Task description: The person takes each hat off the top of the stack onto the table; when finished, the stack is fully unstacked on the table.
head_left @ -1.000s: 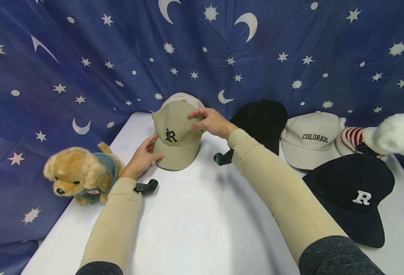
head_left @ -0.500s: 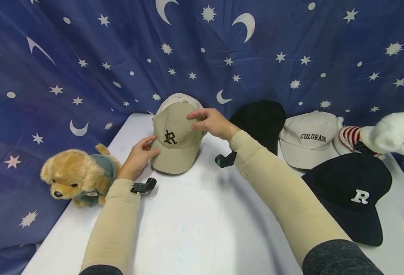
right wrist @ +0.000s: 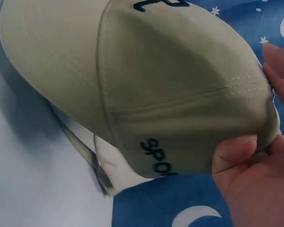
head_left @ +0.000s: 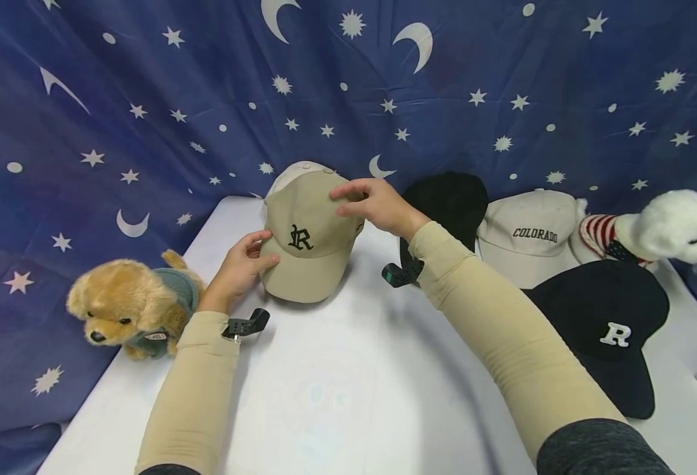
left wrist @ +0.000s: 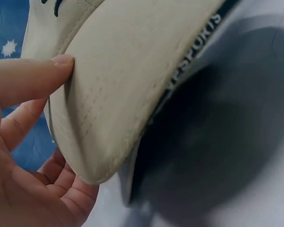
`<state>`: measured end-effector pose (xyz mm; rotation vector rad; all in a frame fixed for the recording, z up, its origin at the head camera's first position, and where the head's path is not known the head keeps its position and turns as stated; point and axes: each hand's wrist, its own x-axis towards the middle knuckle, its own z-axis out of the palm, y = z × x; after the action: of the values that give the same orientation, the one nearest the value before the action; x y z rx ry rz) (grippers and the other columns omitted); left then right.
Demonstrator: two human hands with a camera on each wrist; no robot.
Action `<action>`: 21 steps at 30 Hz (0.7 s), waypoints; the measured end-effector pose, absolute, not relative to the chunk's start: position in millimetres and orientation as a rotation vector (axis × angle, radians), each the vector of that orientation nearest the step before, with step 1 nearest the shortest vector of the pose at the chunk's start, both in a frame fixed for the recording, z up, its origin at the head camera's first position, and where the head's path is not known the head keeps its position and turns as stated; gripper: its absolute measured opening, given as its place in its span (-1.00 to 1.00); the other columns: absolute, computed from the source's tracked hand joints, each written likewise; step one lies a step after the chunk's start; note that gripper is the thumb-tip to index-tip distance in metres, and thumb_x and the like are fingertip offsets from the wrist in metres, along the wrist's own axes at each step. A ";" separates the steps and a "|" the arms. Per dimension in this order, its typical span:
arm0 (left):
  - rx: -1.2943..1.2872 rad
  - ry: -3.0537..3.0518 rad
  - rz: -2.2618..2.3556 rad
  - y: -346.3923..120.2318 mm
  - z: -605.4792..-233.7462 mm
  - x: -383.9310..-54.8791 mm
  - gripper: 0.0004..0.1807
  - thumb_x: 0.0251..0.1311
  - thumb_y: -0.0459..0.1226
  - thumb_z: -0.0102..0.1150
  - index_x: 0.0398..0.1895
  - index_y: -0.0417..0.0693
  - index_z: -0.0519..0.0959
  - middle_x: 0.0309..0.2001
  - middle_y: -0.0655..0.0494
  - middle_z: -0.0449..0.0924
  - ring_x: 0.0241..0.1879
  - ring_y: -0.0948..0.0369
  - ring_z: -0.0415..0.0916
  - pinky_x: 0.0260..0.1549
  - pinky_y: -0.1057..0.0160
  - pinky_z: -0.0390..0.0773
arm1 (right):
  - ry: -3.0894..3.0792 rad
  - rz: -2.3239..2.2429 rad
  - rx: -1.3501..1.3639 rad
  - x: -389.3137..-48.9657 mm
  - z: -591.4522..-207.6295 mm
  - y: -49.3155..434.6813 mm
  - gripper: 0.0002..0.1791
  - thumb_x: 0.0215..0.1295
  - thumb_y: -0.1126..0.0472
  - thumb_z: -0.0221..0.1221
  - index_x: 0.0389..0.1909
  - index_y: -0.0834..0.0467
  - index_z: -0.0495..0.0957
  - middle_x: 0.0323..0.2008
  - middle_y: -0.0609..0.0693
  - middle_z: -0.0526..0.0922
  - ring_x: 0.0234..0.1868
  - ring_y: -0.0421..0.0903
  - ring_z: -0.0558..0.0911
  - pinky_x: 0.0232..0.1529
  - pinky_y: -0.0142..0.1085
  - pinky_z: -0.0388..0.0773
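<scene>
A khaki baseball cap (head_left: 315, 227) with a dark letter emblem is held between both hands, brim toward me. My left hand (head_left: 235, 270) pinches the brim's left edge; in the left wrist view the thumb (left wrist: 64, 66) lies on top with fingers curled beneath. On the other side, my right hand (head_left: 384, 208) grips the crown's side; its thumb (right wrist: 236, 149) presses the fabric in the right wrist view, near dark side lettering. A whitish cap (head_left: 289, 175) stands behind the khaki one, mostly hidden by it.
To the right are a plain black cap (head_left: 449, 201), a cream COLORADO cap (head_left: 523, 227), a black R cap (head_left: 606, 310) and a white plush dog (head_left: 680, 227). A tan plush dog (head_left: 122, 307) sits left on the white table (head_left: 324, 396). A starry curtain (head_left: 217, 86) hangs behind.
The khaki cap has shifted slightly right and turned, so lettering on its right side shows more. My right hand has moved right with it; my left hand keeps its hold on the brim.
</scene>
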<state>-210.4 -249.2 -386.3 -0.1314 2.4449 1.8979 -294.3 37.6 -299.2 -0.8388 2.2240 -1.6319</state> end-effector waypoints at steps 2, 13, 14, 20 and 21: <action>-0.124 2.452 1.874 -247.1 -383.9 -208.1 -0.31 0.28 -0.45 0.23 0.46 -0.24 0.25 0.35 -0.33 0.23 0.26 -0.10 0.30 0.12 0.18 0.44 | 2.237 -1.625 -0.845 -294.4 -298.3 41.6 -0.62 0.26 0.30 0.32 0.10 0.28 0.64 0.12 0.06 0.60 0.09 -0.06 0.52 0.04 -0.23 0.51; 0.040 2.410 1.855 -234.9 -379.2 -197.2 -0.30 0.26 -0.45 0.24 0.43 -0.26 0.20 0.18 -0.27 0.31 -0.02 0.11 0.42 -0.15 0.38 0.52 | 2.300 -1.647 -0.859 -286.0 -291.3 65.8 -0.61 0.26 0.31 0.31 0.11 0.31 0.62 0.06 0.10 0.60 -0.11 -0.05 0.50 -0.12 -0.31 0.51; 0.057 2.401 1.864 -233.8 -379.4 -196.3 -0.30 0.25 -0.47 0.24 0.43 -0.27 0.20 0.16 -0.26 0.32 -0.04 0.13 0.43 -0.16 0.38 0.52 | 2.308 -1.647 -0.860 -285.3 -290.9 67.8 -0.61 0.26 0.31 0.32 0.10 0.31 0.62 0.03 0.11 0.60 -0.15 -0.05 0.49 -0.17 -0.32 0.50; 0.124 2.346 1.905 -225.2 -379.8 -192.3 -0.32 0.20 -0.53 0.24 0.39 -0.32 0.23 0.06 -0.16 0.33 -0.15 0.23 0.45 -0.21 0.39 0.52 | 2.352 -1.636 -0.860 -280.7 -287.6 81.9 -0.61 0.25 0.29 0.33 0.11 0.28 0.62 0.01 0.08 0.56 -0.25 -0.05 0.43 -0.24 -0.34 0.46; 0.131 2.340 1.908 -223.6 -379.7 -191.7 -0.32 0.19 -0.53 0.23 0.38 -0.32 0.23 0.05 -0.15 0.33 -0.16 0.24 0.46 -0.22 0.40 0.52 | 2.353 -1.640 -0.863 -279.8 -287.0 84.4 -0.60 0.25 0.30 0.33 0.11 0.29 0.61 0.04 0.07 0.55 -0.24 -0.05 0.44 -0.22 -0.34 0.46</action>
<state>-191.7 -223.6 -379.7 0.1313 2.3396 1.9082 -279.8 84.4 -287.0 -0.8631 2.3529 -1.6400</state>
